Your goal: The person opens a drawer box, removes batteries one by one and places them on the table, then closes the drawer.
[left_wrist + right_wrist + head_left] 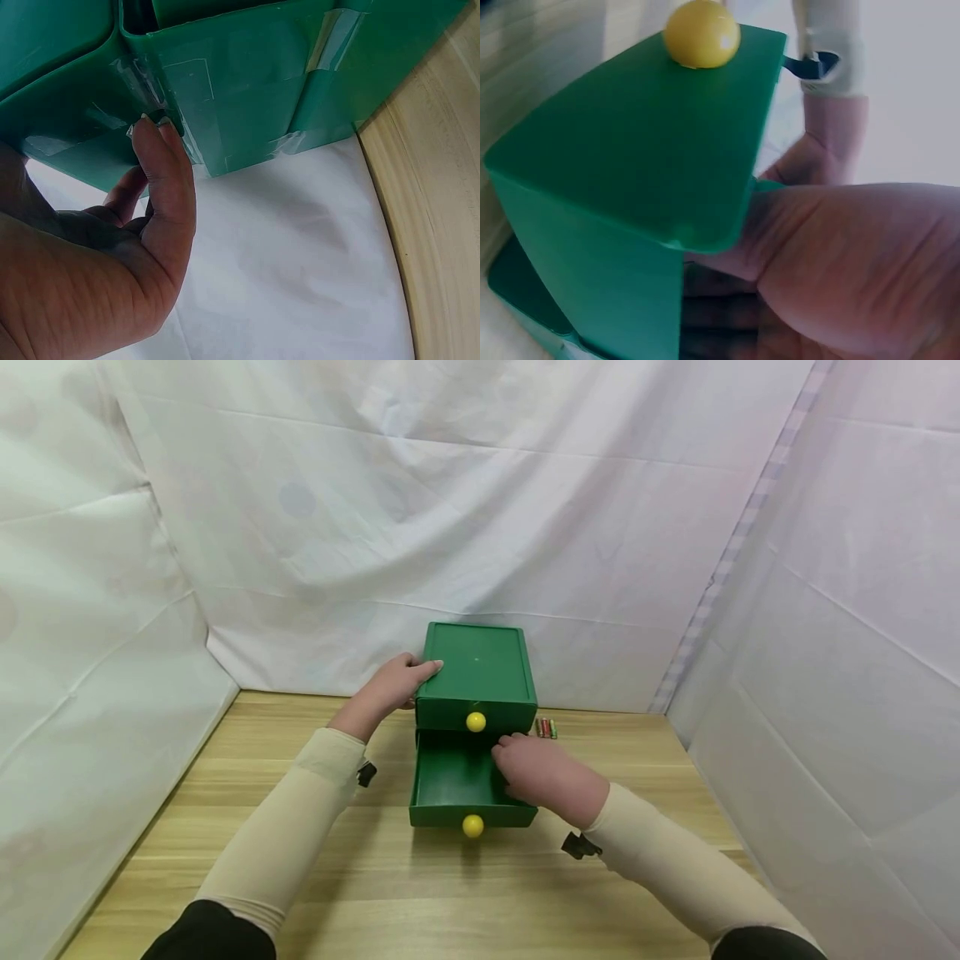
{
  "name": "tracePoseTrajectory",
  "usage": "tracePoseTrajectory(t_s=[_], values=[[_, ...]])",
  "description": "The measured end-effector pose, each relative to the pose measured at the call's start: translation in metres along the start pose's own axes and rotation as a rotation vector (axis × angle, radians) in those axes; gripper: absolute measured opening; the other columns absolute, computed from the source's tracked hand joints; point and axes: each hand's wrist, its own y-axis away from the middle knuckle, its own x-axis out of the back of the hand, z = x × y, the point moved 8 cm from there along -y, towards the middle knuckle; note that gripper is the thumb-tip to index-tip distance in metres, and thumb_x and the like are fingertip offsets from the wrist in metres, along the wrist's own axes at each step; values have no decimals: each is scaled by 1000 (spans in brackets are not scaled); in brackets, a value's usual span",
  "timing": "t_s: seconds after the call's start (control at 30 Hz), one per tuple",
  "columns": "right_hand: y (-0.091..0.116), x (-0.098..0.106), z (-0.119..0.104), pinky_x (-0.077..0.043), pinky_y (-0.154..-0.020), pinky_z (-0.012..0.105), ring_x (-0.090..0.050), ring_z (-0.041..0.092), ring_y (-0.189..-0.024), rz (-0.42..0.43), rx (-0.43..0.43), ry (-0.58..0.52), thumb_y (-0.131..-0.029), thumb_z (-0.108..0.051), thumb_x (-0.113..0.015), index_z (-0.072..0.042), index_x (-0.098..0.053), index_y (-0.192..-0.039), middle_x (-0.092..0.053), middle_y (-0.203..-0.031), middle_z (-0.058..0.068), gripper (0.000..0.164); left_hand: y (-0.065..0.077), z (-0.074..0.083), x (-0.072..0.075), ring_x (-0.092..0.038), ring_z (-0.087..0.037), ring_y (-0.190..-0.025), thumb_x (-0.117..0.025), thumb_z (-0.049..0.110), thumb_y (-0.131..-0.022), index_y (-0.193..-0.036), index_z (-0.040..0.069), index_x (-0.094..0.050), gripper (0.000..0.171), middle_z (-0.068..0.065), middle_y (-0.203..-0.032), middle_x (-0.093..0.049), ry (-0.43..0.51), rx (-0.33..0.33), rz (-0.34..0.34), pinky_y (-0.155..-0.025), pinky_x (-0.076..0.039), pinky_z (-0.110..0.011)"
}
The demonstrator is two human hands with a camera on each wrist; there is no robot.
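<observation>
A green two-drawer cabinet [480, 664] stands on the table, its lower drawer [450, 781] pulled out. My left hand [393, 683] holds the cabinet's upper left side, thumb on the top edge. In the left wrist view, bent fingers [161, 161] touch the taped side wall. My right hand [551, 772] reaches over the right side of the lower drawer. Seen from the right wrist, its fingers go behind the drawer's wall [600, 277], so whatever they may hold is hidden. Small red and green batteries [546, 727] lie on the table, right of the cabinet.
Each drawer front carries a yellow knob, an upper one [476, 722] and a lower one [472, 826]. White cloth [360, 527] hangs behind and on both sides of the wooden table [360, 885]. The cabinet stands close to the back cloth.
</observation>
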Motion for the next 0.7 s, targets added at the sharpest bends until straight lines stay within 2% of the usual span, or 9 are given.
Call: tracePoseTrajectory(t_s=[0.23, 0.53, 0.7], values=[[-3, 0, -7, -61, -83, 36, -64, 23, -89, 51, -12, 116, -103, -13, -80, -8, -76, -105, -68, -98, 6, 7, 0, 0, 0, -64, -39, -125, -57, 64, -110, -158, 1, -44, 80, -22, -142, -59, -3, 2, -5, -113, -53, -61], [-8, -7, -8, -57, -75, 34, -65, 22, -85, 80, -48, 171, -99, -14, -85, -11, -76, -93, -68, -90, 4, 12, 0, 1, 0, -65, -37, -124, -56, 65, -110, -158, 2, -45, 80, -20, -141, -59, -19, -4, -6, -107, -57, -55], [-10, -8, -9, -56, -73, 32, -64, 20, -82, 64, -40, 206, -100, -14, -84, -13, -77, -90, -69, -87, 2, 12, 1, 0, 1, -64, -38, -125, -56, 65, -111, -157, 1, -46, 79, -21, -141, -59, -13, -2, -5, -109, -56, -57]])
